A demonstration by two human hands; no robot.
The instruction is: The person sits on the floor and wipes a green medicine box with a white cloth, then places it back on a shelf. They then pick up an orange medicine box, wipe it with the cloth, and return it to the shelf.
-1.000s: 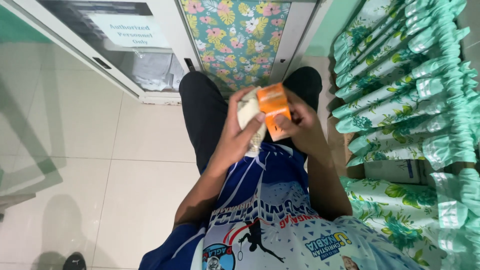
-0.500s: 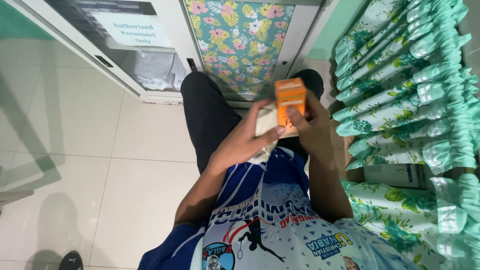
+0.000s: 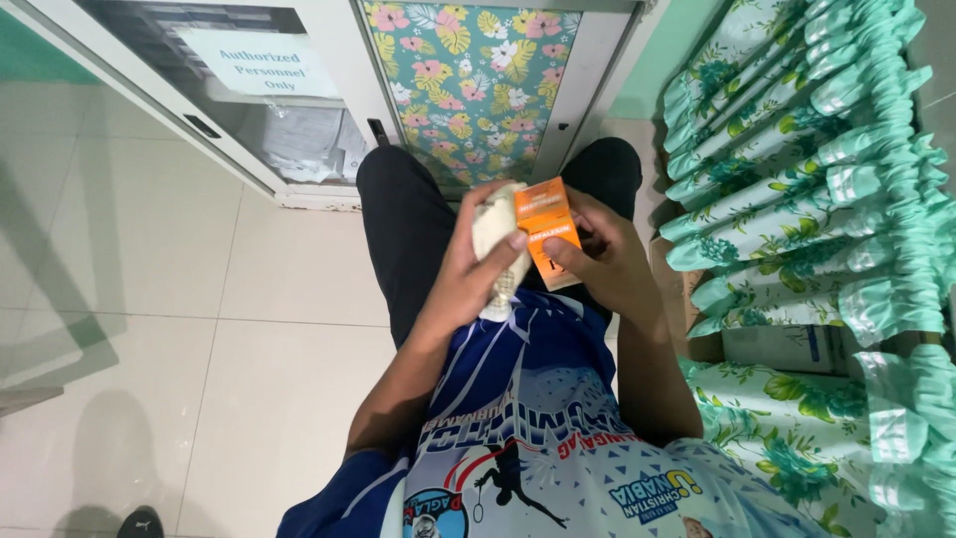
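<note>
Over tiled floor, both hands grip an orange box, seemingly upright, slightly tilted.

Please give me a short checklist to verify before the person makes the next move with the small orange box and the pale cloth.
1. Right hand grips the orange box: ok.
2. Left hand holds the pale cloth against the box: ok.
3. Box looks undamaged: ok on the visible faces; the rest cannot tell.
4. Box is closed: cannot tell.
5. Both hands are clear of the green ruffled fabric: ok.
6. Box faces are clean: cannot tell.
</note>
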